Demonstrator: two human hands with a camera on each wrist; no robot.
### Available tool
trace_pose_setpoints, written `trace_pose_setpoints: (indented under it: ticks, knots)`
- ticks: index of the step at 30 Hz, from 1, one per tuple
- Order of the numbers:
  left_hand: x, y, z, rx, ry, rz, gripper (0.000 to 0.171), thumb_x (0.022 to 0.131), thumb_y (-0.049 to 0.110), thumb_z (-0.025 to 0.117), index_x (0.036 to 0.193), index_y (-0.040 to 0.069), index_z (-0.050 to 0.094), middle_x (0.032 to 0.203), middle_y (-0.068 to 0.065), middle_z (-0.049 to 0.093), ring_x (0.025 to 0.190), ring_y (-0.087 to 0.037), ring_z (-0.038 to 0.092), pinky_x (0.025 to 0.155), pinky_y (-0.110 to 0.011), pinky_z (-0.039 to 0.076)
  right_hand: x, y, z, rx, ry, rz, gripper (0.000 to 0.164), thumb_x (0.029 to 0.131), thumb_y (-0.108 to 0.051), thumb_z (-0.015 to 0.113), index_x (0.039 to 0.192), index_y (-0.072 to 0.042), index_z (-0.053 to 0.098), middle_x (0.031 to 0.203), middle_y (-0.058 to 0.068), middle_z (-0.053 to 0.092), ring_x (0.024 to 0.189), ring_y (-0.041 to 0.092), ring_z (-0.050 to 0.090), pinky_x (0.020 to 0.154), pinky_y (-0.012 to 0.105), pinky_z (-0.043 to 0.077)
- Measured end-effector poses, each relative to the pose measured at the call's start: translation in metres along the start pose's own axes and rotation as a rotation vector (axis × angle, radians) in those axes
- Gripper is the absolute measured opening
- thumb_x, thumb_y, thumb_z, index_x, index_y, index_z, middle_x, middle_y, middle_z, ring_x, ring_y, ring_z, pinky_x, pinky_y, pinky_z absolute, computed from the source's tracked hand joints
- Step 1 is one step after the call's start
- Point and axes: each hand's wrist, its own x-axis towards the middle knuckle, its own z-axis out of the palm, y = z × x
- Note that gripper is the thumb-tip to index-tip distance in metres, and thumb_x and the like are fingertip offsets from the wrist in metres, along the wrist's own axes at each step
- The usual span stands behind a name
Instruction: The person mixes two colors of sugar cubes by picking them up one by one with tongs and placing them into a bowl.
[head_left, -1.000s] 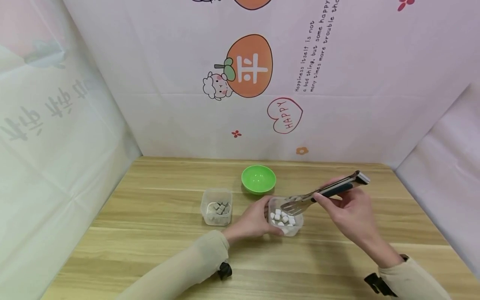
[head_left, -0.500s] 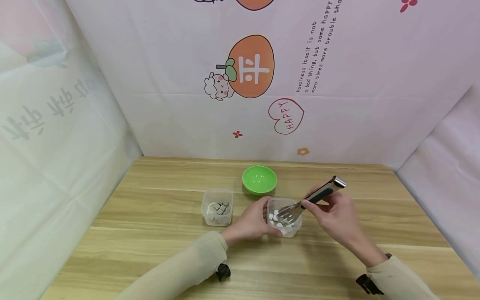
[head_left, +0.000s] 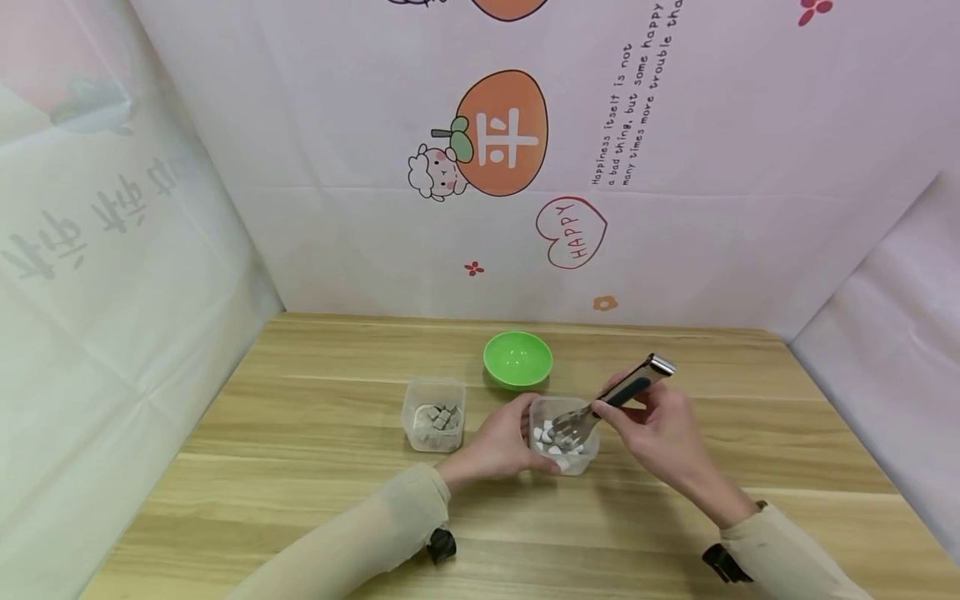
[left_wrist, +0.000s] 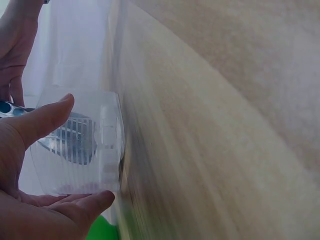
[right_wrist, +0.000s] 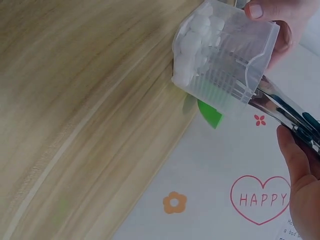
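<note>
My left hand (head_left: 497,443) grips a clear square plastic container (head_left: 551,407) from its left side, thumb on the near wall and fingers on the far one. Several small white cubes (head_left: 542,435) lie in the bottom. From the right, my right hand (head_left: 666,433) holds metal food tongs (head_left: 630,387) with dark grips, slanted down over the rim. Their slotted heads reach in among the cubes and hide some of them. Through the ribbed wall in the left wrist view, a slotted tong head (left_wrist: 75,137) shows inside. White cubes (right_wrist: 192,45) pile at the base in the right wrist view.
A green bowl (head_left: 517,360) stands just behind the gripped container. To the left, a second clear container (head_left: 415,400) holds several grey cubes (head_left: 442,418). The wooden table (head_left: 315,500) ends at a printed white cloth backdrop (head_left: 360,250), with white cloth at both sides.
The tongs have moved left and down, from above the rim into the container among the white cubes. The left hand and its container have shifted slightly left.
</note>
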Motion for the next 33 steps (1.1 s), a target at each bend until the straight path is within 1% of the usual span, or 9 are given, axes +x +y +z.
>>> trace_pose_setpoints:
  ticks: [6, 10, 17, 22, 25, 29, 33]
  knots:
    - [-0.002, 0.0, -0.002, -0.035, -0.01, 0.008, 0.101, 0.066, 0.011, 0.101, 0.151, 0.004, 0.048, 0.141, -0.01, 0.063, 0.129, -0.023, 0.061, 0.113, -0.032, 0.048, 0.001, -0.001, 0.002, -0.014, -0.009, -0.012, 0.025, 0.086, 0.01, 0.081, 0.103, 0.004, 0.065, 0.093, 0.007, 0.071, 0.085, 0.012, 0.073, 0.073, 0.027, 0.065]
    - [-0.003, 0.001, -0.003, -0.046, -0.018, 0.017, 0.098, 0.067, 0.01, 0.1, 0.15, 0.003, 0.049, 0.14, -0.011, 0.063, 0.129, -0.023, 0.061, 0.112, -0.031, 0.049, 0.002, -0.001, 0.003, -0.019, -0.015, -0.009, 0.025, 0.087, 0.009, 0.082, 0.103, 0.002, 0.065, 0.093, 0.007, 0.071, 0.085, 0.014, 0.073, 0.073, 0.028, 0.065]
    - [-0.005, 0.0, -0.005, -0.063, -0.029, 0.0, 0.098, 0.069, 0.01, 0.099, 0.151, 0.0, 0.047, 0.144, -0.014, 0.061, 0.132, -0.024, 0.06, 0.113, -0.032, 0.048, 0.003, -0.002, 0.005, -0.036, -0.027, 0.006, 0.021, 0.09, 0.005, 0.081, 0.104, -0.002, 0.066, 0.094, 0.006, 0.072, 0.087, 0.015, 0.073, 0.074, 0.026, 0.065]
    - [-0.006, -0.003, -0.007, -0.089, -0.034, 0.001, 0.099, 0.069, 0.009, 0.099, 0.152, 0.002, 0.045, 0.146, -0.014, 0.06, 0.134, -0.026, 0.059, 0.114, -0.033, 0.047, 0.004, -0.002, 0.006, -0.013, -0.025, 0.018, 0.022, 0.09, 0.005, 0.081, 0.104, -0.001, 0.066, 0.095, 0.007, 0.071, 0.087, 0.016, 0.073, 0.075, 0.027, 0.065]
    - [-0.007, -0.003, -0.008, -0.093, -0.032, 0.004, 0.099, 0.069, 0.009, 0.099, 0.152, 0.002, 0.045, 0.146, -0.015, 0.06, 0.134, -0.025, 0.059, 0.114, -0.031, 0.047, 0.003, 0.0, 0.007, 0.011, -0.031, 0.021, 0.023, 0.089, 0.007, 0.081, 0.104, 0.0, 0.066, 0.094, 0.007, 0.072, 0.086, 0.017, 0.073, 0.075, 0.028, 0.066]
    - [-0.009, -0.003, -0.01, -0.093, -0.034, 0.008, 0.099, 0.069, 0.008, 0.099, 0.152, 0.0, 0.045, 0.146, -0.016, 0.06, 0.133, -0.024, 0.06, 0.113, -0.029, 0.048, 0.002, 0.001, 0.011, 0.021, -0.041, 0.017, 0.023, 0.089, 0.009, 0.08, 0.104, -0.001, 0.065, 0.093, 0.006, 0.072, 0.086, 0.016, 0.073, 0.075, 0.028, 0.066]
    - [-0.009, -0.002, -0.01, -0.095, -0.035, 0.004, 0.099, 0.069, 0.008, 0.099, 0.152, -0.001, 0.045, 0.146, -0.017, 0.059, 0.133, -0.026, 0.059, 0.113, -0.029, 0.048, 0.002, 0.002, 0.013, 0.022, -0.028, 0.005, 0.023, 0.088, 0.01, 0.08, 0.102, -0.001, 0.065, 0.091, 0.006, 0.072, 0.084, 0.016, 0.072, 0.073, 0.028, 0.066]
